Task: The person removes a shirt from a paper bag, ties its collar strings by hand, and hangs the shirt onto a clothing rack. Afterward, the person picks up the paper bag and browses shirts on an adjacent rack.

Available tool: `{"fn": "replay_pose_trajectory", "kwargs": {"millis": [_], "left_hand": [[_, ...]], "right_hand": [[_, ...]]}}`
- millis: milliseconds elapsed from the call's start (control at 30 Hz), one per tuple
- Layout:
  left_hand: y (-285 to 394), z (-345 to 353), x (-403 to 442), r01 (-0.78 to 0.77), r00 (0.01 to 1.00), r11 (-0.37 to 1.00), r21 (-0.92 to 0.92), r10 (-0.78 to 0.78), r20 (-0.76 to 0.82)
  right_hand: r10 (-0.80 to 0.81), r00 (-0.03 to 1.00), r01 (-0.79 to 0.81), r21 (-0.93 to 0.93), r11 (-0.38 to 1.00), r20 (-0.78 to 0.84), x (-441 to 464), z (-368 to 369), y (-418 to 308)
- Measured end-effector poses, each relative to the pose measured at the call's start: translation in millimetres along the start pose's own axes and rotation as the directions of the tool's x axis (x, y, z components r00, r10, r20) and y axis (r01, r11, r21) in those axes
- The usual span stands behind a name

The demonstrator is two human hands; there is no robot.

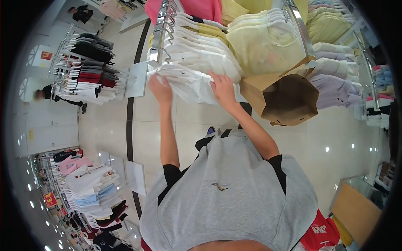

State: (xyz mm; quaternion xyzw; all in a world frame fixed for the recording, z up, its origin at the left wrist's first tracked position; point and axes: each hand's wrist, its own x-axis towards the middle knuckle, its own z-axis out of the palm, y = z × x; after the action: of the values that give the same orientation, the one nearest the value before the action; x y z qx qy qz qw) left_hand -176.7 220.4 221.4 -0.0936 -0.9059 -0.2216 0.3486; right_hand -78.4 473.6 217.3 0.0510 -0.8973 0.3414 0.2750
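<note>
A white shirt [186, 88] hangs at the front end of a metal clothes rail [157, 37], facing me. At its left shoulder is my left hand [161, 89], slightly blurred, with the fingers closed on the cloth. My right hand [223, 88] pinches the shirt's right shoulder edge between thumb and fingers. Behind it, more white tops [205, 52] hang close together on white hangers. A brown paper bag [255, 90], its mouth open toward me, hangs from the end of the neighbouring rail [300, 29], just right of my right hand.
Pale yellow tops [268, 46] hang behind the bag, and lilac tops [335, 90] to its right. Racks of dark and red clothes [92, 71] and of pale clothes [90, 184] stand on the left. A person [48, 93] is at the far left. Tiled floor [184, 121] lies below my hands.
</note>
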Motion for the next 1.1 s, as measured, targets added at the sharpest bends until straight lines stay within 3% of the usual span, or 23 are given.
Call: {"fn": "replay_pose_trajectory", "kwargs": {"millis": [33, 167, 267, 400, 500, 600, 633, 733, 867, 967, 1067, 1100], "left_hand": [[27, -2, -13, 0.022, 1.000, 0.999, -0.044, -0.023, -0.009], [118, -3, -42, -0.167, 0.976, 0.951, -0.261, 0.196, 0.092], [123, 14, -50, -0.014, 0.979, 0.951, -0.308, 0.075, 0.188], [131, 1, -36, 0.055, 0.973, 0.930, -0.363, 0.032, 0.228], [125, -2, -30, 0.245, 0.922, 0.867, -0.434, -0.071, 0.380], [118, 0, -24, 0.504, 0.863, 0.465, -0.728, -0.227, 0.452], [114, 0, -22, 0.586, 0.810, 0.323, -0.743, -0.263, 0.525], [111, 5, -22, 0.612, 0.789, 0.313, -0.727, -0.303, 0.534], [108, 10, -31, 0.504, 0.862, 0.599, -0.622, -0.310, 0.400], [114, 7, -41, 0.459, 0.887, 0.694, -0.555, -0.319, 0.333], [131, 3, -59, 0.510, 0.857, 0.677, -0.530, -0.346, 0.382], [139, 5, -66, 0.517, 0.852, 0.690, -0.506, -0.359, 0.381]], "right_hand": [[0.045, 0.999, -0.046, 0.061, 0.997, 0.022, -3, 6, 3], [0.114, 0.993, -0.114, 0.217, 0.969, 0.014, -12, 12, 8], [0.201, 0.977, -0.213, 0.273, 0.938, 0.072, -16, 2, 10], [0.214, 0.973, -0.228, 0.223, 0.948, 0.086, -25, -3, 20], [0.218, 0.970, -0.235, 0.192, 0.953, 0.104, -32, 3, 28], [0.250, 0.961, -0.268, 0.177, 0.947, 0.117, -39, 5, 36], [0.262, 0.957, -0.281, 0.186, 0.942, 0.122, -41, 6, 39], [0.311, 0.940, -0.337, 0.237, 0.911, 0.139, -46, 6, 46], [0.316, 0.948, -0.299, 0.250, 0.921, -0.029, -64, 13, 58], [0.312, 0.950, -0.306, 0.244, 0.920, 0.015, -101, 20, 76], [0.333, 0.868, -0.456, 0.321, 0.830, 0.369, -152, 16, 121], [0.392, 0.738, -0.608, 0.290, 0.739, 0.549, -163, 4, 131]]}}
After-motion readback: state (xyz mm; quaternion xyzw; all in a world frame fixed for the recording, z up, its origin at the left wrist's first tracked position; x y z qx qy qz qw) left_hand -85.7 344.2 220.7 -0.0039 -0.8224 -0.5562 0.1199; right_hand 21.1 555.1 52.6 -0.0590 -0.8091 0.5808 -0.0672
